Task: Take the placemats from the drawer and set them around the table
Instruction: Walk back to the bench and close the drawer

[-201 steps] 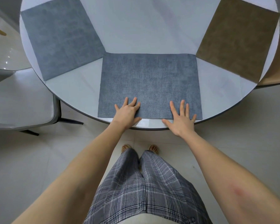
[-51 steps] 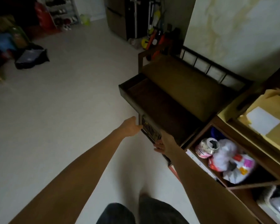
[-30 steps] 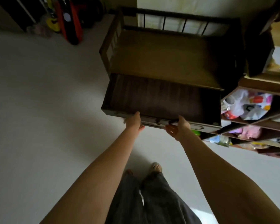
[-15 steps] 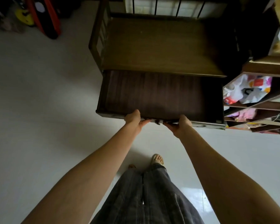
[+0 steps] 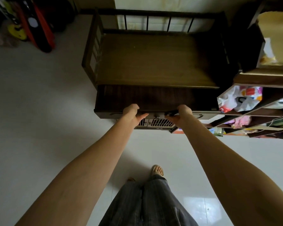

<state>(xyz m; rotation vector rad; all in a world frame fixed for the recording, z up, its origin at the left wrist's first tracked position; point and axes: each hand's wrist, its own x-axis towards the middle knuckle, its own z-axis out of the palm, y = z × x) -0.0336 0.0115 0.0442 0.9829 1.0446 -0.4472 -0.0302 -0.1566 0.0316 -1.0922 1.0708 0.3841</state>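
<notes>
- Since half a second ago, less of the drawer's (image 5: 153, 98) dark inside shows below the bench seat (image 5: 153, 61); the drawer sits further in under the bench, and both hands stay at its front edge.
- Left hand (image 5: 131, 113) rests on the top of the drawer's front board, left of the middle; its fingers curl over the edge into the drawer and the thumb points right along the front face.
- Right hand (image 5: 181, 113) is on the same edge, just right of the middle; its fingers wrap over the rim and close on it, thumb below.
- Between the two hands a small metal fitting shows on the front board, and a slatted grille (image 5: 160, 123) sits just beneath.
- What shows of the drawer's floor is bare dark wood; no placemats can be seen in this view.
- To the right, open shelves (image 5: 258, 115) hold plastic bags (image 5: 240, 100) and small packets.
- At upper left, red and yellow items (image 5: 31, 25) stand on the pale floor (image 5: 39, 111).
- Below, the person's trousers and feet stand well back from the bench.
</notes>
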